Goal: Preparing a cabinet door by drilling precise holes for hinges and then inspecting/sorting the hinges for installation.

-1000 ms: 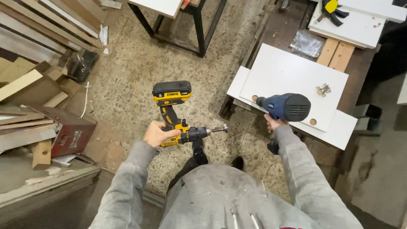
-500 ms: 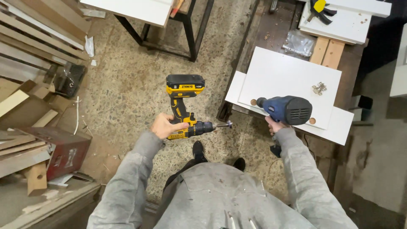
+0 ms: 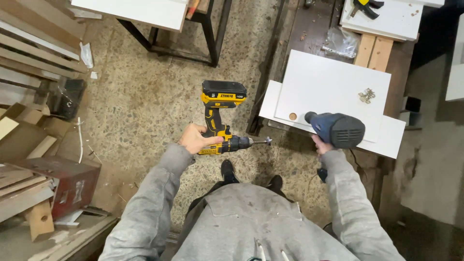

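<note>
My left hand (image 3: 195,138) grips the handle of a yellow and black cordless drill (image 3: 222,116), held sideways with its flat boring bit pointing right toward the white panels. My right hand (image 3: 321,145) holds a blue corded drill (image 3: 337,129), nose aimed left, hovering over the front edge of the upper white panel (image 3: 328,82). That panel has a round hole (image 3: 292,116) near its front left corner and a metal hinge (image 3: 367,95) lying on it. It rests on a larger white panel (image 3: 394,140).
A dark workbench (image 3: 316,29) carries the panels, wooden strips (image 3: 372,50), a plastic bag (image 3: 340,41) and another white board with a clamp (image 3: 382,17). A metal-framed table (image 3: 193,34) stands ahead. Scrap wood and a red box (image 3: 67,186) pile up at the left.
The view has shifted, so both drills and the panels sit further right and lower in frame. The cordless drill has come slightly closer to the panel's edge. Both hands keep their grip.
</note>
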